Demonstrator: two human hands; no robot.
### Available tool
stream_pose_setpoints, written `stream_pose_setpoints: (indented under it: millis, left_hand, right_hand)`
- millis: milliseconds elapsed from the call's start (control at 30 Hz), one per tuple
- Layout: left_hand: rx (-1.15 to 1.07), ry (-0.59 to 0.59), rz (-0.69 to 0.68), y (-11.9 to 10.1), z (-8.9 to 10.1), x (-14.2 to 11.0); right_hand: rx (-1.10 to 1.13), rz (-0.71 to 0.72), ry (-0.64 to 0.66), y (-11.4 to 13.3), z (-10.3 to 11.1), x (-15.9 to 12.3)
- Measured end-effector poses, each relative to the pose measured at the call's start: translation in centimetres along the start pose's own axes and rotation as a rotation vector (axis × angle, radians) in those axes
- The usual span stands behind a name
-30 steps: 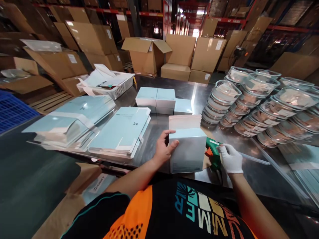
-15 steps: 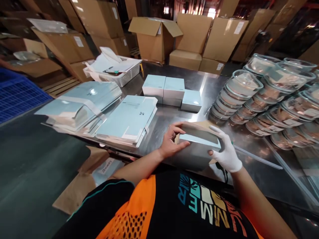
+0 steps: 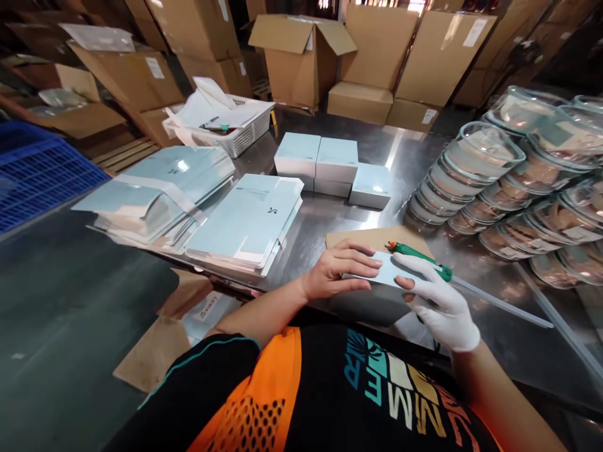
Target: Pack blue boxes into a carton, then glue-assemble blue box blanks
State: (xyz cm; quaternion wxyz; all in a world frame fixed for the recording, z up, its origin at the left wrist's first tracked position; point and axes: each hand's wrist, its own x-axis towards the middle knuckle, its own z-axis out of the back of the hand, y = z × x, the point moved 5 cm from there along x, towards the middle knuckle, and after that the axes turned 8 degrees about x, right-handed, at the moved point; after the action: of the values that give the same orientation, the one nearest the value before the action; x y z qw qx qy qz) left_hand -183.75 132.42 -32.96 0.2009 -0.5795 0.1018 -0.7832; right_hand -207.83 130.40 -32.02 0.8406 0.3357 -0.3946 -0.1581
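A small box with a pale blue top (image 3: 387, 271) lies in front of me at the table's near edge. My bare left hand (image 3: 343, 270) rests on its left part, fingers stretched out flat across the top. On its right end lies my right hand (image 3: 440, 301) in a white glove with bare fingertips showing, fingers extended and apart. Beneath and behind the box is a piece of brown cardboard (image 3: 358, 236). A green-handled tool (image 3: 417, 252) with an orange tip lies on the cardboard just beyond my right fingers.
Several similar pale blue boxes (image 3: 336, 154) stand further back. Flat pale blue card stacks (image 3: 247, 216) lie at left, near a white basket (image 3: 249, 132) of papers. Stacked glass containers (image 3: 471, 169) fill the right side. Cartons (image 3: 292, 69) stand behind the metal table (image 3: 320, 216).
The box has gone from a tilted, raised position between both hands to lying flat. My hands have shifted from its sides onto its top. The green-handled tool has come into clear view.
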Motion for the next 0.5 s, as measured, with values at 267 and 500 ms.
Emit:
stream_pose_setpoints:
  millis: [267,500]
  left_hand:
    - [0.228,-0.104,0.288,-0.5,4.9,-1.6]
    - [0.978,-0.117,0.774,0.5,19.1,-4.8]
  right_hand:
    - [0.029,-0.61,-0.228,-8.2,-1.6,-3.6]
    - [0.158,-0.657,-0.694,-16.1,7.0,10.9]
